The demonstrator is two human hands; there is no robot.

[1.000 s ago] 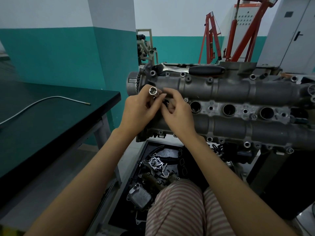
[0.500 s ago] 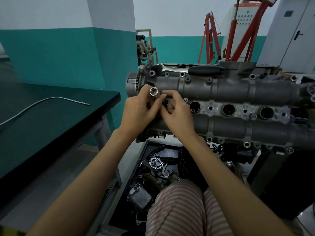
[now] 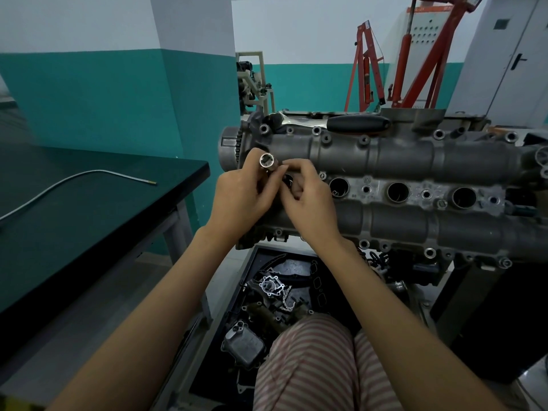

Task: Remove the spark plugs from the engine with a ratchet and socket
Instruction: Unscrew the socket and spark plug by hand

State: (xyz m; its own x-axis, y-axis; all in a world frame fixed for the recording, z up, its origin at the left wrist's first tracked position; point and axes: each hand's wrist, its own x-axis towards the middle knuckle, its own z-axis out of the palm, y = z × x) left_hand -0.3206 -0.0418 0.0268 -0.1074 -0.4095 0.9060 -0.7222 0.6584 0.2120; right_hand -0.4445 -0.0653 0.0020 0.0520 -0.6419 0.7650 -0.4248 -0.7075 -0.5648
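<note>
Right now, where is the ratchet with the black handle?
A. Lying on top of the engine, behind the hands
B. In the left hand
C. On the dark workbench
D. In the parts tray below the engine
A: the ratchet lies untouched along the engine's far top edge, while the left hand grips only the socket.

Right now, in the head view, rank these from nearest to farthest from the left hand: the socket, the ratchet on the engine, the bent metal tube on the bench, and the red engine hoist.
1. Socket: held in the left hand.
2. Ratchet: lying on the engine's top, up and to the right.
3. Bent metal tube: on the dark bench, to the left.
4. Red engine hoist: behind the engine, by the back wall.
</note>
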